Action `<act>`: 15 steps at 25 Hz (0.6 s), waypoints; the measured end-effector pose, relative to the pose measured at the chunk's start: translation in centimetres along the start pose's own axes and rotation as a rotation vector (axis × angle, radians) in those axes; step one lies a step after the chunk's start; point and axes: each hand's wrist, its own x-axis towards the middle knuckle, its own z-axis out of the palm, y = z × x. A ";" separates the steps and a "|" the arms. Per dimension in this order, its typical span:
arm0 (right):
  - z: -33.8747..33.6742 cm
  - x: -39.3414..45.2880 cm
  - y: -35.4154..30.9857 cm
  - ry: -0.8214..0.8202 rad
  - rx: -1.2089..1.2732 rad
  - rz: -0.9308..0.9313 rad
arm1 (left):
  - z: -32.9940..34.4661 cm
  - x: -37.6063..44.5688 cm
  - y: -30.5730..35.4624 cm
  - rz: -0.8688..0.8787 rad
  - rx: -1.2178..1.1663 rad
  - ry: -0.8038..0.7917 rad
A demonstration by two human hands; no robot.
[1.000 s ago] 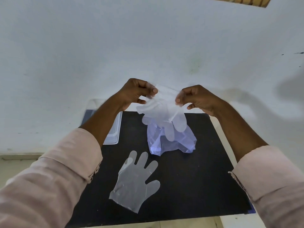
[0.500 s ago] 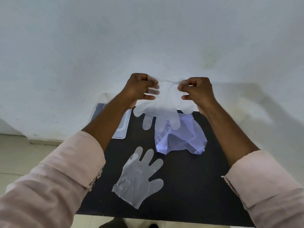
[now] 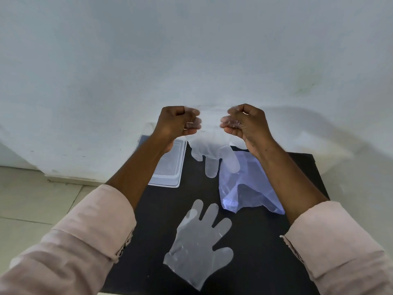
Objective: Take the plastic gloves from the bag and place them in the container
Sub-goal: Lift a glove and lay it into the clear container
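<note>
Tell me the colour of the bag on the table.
Translucent pale blue-violet bag, seen in the head view, lying crumpled on the black table.

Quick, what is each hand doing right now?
Left hand: closed, pinching the held glove at its cuff.
Right hand: closed on the same glove's cuff.

I can read no text, label, brand, number or sign anywhere in my head view. The clear plastic gloves, the bluish bag at centre right, the transparent container at centre left, the black table surface in the lower half and the pale wall across the upper half of the frame all show plain, unmarked surfaces.
</note>
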 end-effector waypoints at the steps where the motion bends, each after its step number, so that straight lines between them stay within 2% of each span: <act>1: 1.1 0.6 0.3 0.002 -0.007 0.001 | -1.1 0.6 -0.2 -0.005 -0.001 0.002; 5: 7.1 4.5 2.2 0.005 -0.020 0.038 | -6.9 4.8 -1.0 -0.063 -0.049 0.001; 10: 15.0 10.5 5.3 0.089 -0.108 0.073 | -12.8 11.6 -2.2 -0.135 -0.043 0.058; 15: 20.1 15.3 5.1 0.168 -0.125 0.005 | -15.7 17.8 -1.7 -0.106 -0.043 0.097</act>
